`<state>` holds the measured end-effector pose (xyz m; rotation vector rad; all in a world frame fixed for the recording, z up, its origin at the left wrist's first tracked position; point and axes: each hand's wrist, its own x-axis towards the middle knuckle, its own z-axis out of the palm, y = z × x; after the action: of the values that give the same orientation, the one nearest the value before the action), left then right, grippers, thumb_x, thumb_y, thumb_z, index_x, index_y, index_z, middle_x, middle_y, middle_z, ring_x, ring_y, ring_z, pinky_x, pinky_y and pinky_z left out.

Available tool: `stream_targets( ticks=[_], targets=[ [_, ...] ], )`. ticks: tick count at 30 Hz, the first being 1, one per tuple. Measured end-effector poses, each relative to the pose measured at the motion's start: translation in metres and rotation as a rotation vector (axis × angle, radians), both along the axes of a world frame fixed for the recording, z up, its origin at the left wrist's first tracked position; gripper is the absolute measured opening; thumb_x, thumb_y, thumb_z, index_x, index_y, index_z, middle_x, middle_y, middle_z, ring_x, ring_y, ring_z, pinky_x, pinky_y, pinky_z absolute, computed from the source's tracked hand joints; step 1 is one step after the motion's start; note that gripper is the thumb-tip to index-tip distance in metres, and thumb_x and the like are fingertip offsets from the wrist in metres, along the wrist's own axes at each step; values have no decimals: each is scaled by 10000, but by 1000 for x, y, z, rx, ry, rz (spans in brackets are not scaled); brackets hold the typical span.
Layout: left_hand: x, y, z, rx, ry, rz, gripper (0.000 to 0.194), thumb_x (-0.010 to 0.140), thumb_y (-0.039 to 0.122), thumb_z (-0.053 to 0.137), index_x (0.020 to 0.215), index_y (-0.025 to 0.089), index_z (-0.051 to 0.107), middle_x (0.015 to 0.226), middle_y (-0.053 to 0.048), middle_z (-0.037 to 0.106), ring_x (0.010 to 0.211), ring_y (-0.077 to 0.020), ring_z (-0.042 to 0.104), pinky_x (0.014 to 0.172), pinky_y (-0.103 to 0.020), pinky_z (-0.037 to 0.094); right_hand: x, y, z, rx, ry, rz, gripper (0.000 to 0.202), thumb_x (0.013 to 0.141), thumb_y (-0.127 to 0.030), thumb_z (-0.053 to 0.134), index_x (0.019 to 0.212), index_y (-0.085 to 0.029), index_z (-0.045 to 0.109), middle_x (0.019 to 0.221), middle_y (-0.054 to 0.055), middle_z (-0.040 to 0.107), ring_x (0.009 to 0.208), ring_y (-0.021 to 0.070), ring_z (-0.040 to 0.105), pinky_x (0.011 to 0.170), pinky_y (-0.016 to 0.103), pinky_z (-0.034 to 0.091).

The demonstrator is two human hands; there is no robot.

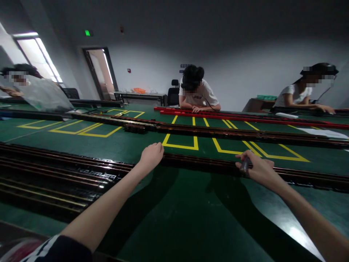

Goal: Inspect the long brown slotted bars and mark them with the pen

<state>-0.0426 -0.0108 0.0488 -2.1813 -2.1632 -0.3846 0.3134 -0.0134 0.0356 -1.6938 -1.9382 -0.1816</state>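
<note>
My left hand [152,155] is closed over a long, thin dark rail [199,161] that lies crosswise on the green table. Farther along the same rail, my right hand [257,165] holds a small grey object [246,163] between thumb and fingers, just over the rail. What kind of object it is, I cannot make out. Left of my left arm, several shiny dark rails [54,174] lie side by side, with thin copper-coloured lines along them.
Yellow tape outlines [180,146] mark the green table [174,214]. Beyond my hands runs another row of dark rails [218,133], with long red rails [245,118] behind it. Several people sit around the table. A clear plastic bag [45,95] is at the left, white paper [323,133] at the right.
</note>
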Motion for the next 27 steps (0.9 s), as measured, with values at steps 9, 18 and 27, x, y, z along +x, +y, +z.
stream_targets(
  ticks=[9,18,27],
  targets=[
    [-3,7,-7,-204,-32,103,487,958,327,197,997,159,653,1073,-155,700,995,-286,664,815,-382,495,-43,13,131,-210,249,631,287,848,-479,582,910,-220,689,910,44,718,877,161,665,790,340,507],
    [-6,14,-18,-233,-125,141,509,959,371,191,1060,187,655,1083,-143,707,989,-277,673,767,-343,493,-160,70,82,-245,765,849,444,843,-558,562,713,-148,672,604,19,632,577,118,596,648,283,475],
    [-6,15,-24,-168,-146,141,494,953,364,219,1104,169,647,1088,-151,709,1006,-269,667,796,-335,488,-205,74,10,-430,704,837,285,851,-372,589,658,-168,636,538,-14,584,585,131,579,686,277,445]
  ],
)
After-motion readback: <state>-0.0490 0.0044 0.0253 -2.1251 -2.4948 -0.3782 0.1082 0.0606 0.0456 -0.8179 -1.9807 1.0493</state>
